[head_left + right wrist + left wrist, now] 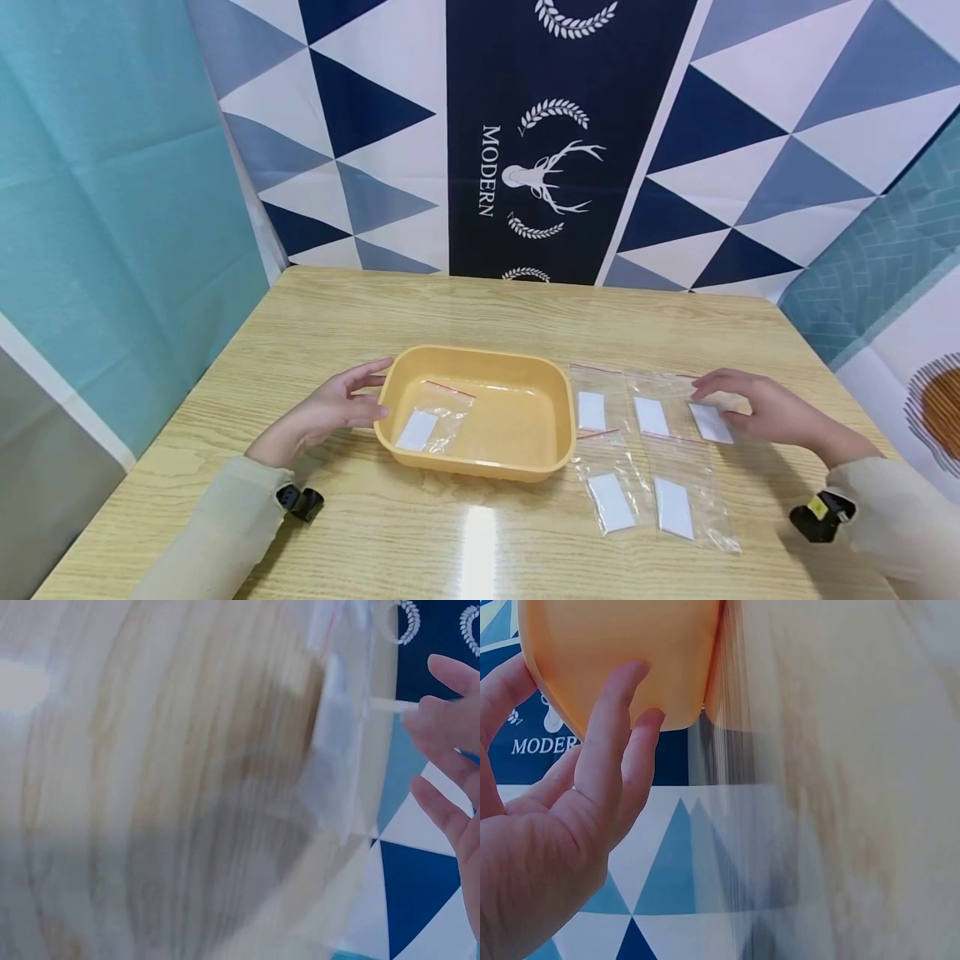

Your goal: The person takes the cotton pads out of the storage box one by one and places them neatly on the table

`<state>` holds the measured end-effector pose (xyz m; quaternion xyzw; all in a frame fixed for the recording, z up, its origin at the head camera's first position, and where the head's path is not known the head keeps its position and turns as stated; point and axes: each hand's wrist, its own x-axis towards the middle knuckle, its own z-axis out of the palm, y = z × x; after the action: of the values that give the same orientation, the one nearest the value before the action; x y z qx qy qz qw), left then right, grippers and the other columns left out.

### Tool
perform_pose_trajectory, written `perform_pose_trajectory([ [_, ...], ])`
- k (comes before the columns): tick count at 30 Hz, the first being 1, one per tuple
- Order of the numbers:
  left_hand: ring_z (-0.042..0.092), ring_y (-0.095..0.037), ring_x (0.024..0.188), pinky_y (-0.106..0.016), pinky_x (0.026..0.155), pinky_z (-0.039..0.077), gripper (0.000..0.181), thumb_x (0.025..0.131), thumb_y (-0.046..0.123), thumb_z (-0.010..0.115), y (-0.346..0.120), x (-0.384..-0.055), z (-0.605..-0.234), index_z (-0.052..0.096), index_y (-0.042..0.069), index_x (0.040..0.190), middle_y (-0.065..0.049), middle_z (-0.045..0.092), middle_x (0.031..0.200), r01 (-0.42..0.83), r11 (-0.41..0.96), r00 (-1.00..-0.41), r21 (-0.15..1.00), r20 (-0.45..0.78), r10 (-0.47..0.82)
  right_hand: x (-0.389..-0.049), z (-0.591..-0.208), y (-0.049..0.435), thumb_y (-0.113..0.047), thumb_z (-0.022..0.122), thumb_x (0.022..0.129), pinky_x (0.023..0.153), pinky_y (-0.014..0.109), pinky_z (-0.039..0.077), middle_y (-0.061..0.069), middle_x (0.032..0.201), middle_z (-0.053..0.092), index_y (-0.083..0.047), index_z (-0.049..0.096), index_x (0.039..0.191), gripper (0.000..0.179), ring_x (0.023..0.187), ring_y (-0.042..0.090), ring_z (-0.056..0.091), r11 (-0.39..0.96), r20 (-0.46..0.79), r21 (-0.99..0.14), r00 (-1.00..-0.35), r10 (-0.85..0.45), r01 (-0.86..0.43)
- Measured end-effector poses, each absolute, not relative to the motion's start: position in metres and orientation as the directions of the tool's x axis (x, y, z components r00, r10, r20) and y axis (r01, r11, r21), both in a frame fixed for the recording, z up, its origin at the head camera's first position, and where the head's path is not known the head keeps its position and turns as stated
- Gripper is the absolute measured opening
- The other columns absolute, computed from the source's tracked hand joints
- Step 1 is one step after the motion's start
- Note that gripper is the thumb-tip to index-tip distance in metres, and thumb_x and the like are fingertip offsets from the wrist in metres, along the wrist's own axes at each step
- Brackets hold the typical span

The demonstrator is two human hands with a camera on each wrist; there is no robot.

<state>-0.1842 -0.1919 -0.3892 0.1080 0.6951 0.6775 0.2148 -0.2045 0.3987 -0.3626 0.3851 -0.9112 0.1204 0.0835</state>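
Note:
At the left end of a yellow plastic basin [487, 471], my left hand [341, 406] holds the rim, its thumb over the edge. In the left wrist view the fingers [607, 742] lie along the basin's outer wall [630, 637]. A clear zip bag holding a white block [417, 430] lies inside the basin. My right hand [765, 408] is at the far right bag with a white block [711, 423], fingertips at the block. The right wrist view shows a white edge [394, 706] meeting the fingertips, off the table. The rest of that bag is hard to make out.
Several more zip bags with white blocks lie right of the basin: one far bag [591, 411], its neighbour [650, 415], a near bag [611, 502] and another near one [674, 508]. The wooden table [360, 517] meets a patterned cloth [397, 167] behind.

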Motion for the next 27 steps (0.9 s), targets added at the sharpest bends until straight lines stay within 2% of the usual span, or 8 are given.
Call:
perform_pose_trajectory([
  [6,0.054,-0.034,0.108,-0.042,0.082,0.052,0.081,0.081,0.004,0.071,-0.193,-0.184,-0.389,0.024,0.007,0.148,-0.028,0.028,0.139,-0.141,0.062,-0.885,0.988,-0.154,0.440,-0.204,-0.352,0.379,-0.001,0.079,0.070,0.086,0.006,0.036,0.004,0.110,0.062,-0.014,0.066,0.106,0.041,0.099,0.017,0.057,0.651,0.257,-0.167,-0.670,-0.696,-0.740],
  [12,0.055,-0.034,0.107,-0.042,0.082,0.052,0.081,0.081,0.004,0.071,-0.193,-0.184,-0.389,0.024,0.007,0.148,-0.028,0.028,0.139,-0.142,0.057,-0.883,0.988,-0.153,0.444,-0.207,-0.344,0.356,-0.006,0.077,0.074,0.085,0.009,0.039,0.002,0.110,0.062,-0.015,0.065,0.109,0.038,0.100,0.015,0.057,0.634,0.257,-0.189,-0.661,-0.705,-0.750],
  [18,0.056,-0.034,0.105,-0.042,0.082,0.052,0.081,0.081,0.003,0.071,-0.192,-0.185,-0.390,0.024,0.006,0.148,-0.028,0.029,0.138,-0.142,0.056,-0.885,0.988,-0.152,0.441,-0.210,-0.340,0.331,-0.017,0.075,0.080,0.087,0.014,0.041,-0.005,0.111,0.061,-0.019,0.064,0.112,0.034,0.103,0.014,0.056,0.647,0.243,-0.244,-0.692,-0.680,-0.722],
  [21,0.056,-0.035,0.106,-0.042,0.083,0.052,0.081,0.081,0.004,0.070,-0.192,-0.185,-0.391,0.024,0.006,0.147,-0.028,0.030,0.138,-0.137,0.054,-0.883,0.989,-0.147,0.445,-0.211,-0.337,0.318,-0.019,0.074,0.081,0.086,0.020,0.045,-0.005,0.110,0.061,-0.017,0.064,0.111,0.032,0.103,0.016,0.056,0.651,0.255,-0.271,-0.705,-0.662,-0.709],
  [27,0.055,-0.037,0.107,-0.043,0.083,0.052,0.081,0.082,0.004,0.070,-0.192,-0.184,-0.390,0.023,0.005,0.148,-0.029,0.030,0.138,-0.123,0.055,-0.881,0.991,-0.134,0.453,-0.215,-0.332,0.292,-0.017,0.074,0.081,0.082,0.041,0.051,-0.001,0.109,0.062,-0.013,0.064,0.111,0.031,0.102,0.018,0.057,0.630,0.281,-0.346,-0.718,-0.637,-0.695],
])
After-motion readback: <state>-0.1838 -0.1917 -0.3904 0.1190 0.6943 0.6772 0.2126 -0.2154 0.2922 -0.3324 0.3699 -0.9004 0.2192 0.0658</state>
